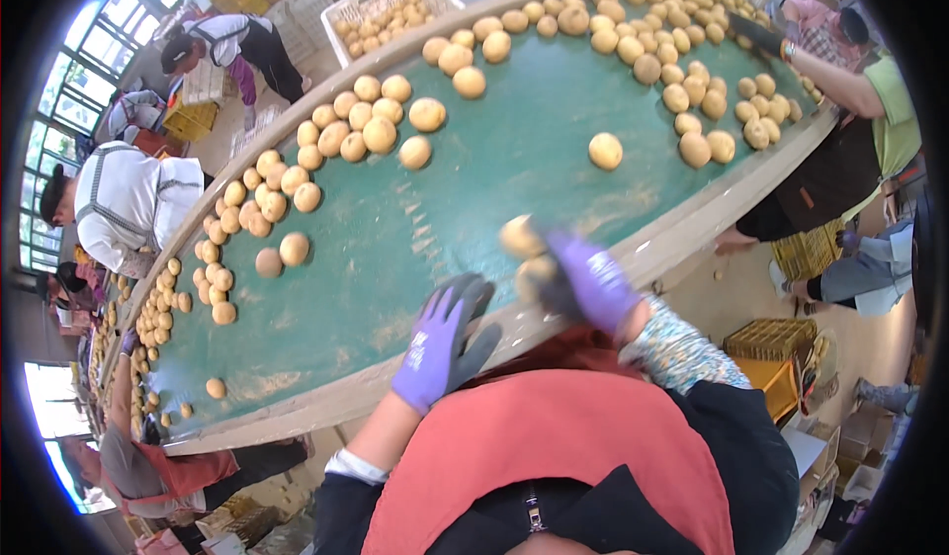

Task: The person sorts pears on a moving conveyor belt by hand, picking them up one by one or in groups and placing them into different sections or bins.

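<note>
Both my hands wear purple gloves with dark grey palms and fingers. My left hand (445,344) rests at the near edge of the green conveyor belt (474,184), fingers apart, with nothing in it. Farther right, my right hand (589,281) is blurred, its fingers partly hidden, beside two blurred potatoes (521,236) at the belt's near side; whether it grips one is unclear. A lone potato (606,152) lies beyond it on the belt. Groups of potatoes (379,135) lie along the far side, and more potatoes (695,149) are spread at the right.
The belt's raised near rim (667,240) runs in front of me. Past the far rim stands a white plastic crate (331,17) of potatoes. One person (882,103) reaches over the belt at right, another (163,473) at left; others (133,199) work across it. Yellow crates (771,338) stand behind at right.
</note>
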Demonstrator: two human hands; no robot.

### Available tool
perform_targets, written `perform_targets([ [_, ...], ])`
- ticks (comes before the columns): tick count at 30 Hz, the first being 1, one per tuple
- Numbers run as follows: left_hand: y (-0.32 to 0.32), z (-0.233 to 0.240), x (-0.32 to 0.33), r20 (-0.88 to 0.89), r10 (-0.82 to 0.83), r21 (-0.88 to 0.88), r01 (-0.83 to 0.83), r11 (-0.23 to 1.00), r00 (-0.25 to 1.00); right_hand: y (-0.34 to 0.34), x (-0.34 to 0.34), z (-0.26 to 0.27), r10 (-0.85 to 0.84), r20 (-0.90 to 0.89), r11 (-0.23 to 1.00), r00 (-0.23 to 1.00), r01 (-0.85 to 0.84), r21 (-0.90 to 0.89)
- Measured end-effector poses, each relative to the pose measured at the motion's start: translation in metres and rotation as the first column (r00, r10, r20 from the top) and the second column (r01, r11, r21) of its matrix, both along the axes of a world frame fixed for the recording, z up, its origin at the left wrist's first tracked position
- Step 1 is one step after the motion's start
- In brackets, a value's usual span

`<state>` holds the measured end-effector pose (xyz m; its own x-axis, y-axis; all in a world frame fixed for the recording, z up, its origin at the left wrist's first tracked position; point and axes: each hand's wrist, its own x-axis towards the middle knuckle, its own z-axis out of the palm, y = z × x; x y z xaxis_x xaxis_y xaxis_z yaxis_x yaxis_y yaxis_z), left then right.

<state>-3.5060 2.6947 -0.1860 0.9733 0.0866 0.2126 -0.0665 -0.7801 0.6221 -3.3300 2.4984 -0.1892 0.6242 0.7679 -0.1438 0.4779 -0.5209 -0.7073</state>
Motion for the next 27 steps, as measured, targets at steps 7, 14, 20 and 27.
perform_targets([
  [7, 0.021, -0.022, -0.030, 0.021, 0.379, 0.026, -0.379, 0.925, 0.925, -0.039, 0.132, 0.051, -0.152, 0.570, 0.919, 0.808, -0.098, 0.383],
  [14, 0.037, -0.022, -0.052, -0.001, 0.627, 0.041, -0.627, 0.778, 0.779, -0.152, 0.338, 0.024, -0.513, 0.553, 0.726, 0.656, 0.676, -0.129],
  [20, 0.039, -0.015, -0.031, 0.187, 0.650, 0.004, -0.662, 0.750, 0.737, -0.048, 0.284, 0.011, -0.258, 0.240, 0.966, 0.936, 0.244, 0.085],
  [27, 0.019, 0.002, 0.035, 0.086, -0.018, 0.312, -0.010, 0.950, 0.996, 0.103, 0.108, 0.057, 0.523, -0.108, 0.841, 0.845, -0.492, 0.225],
])
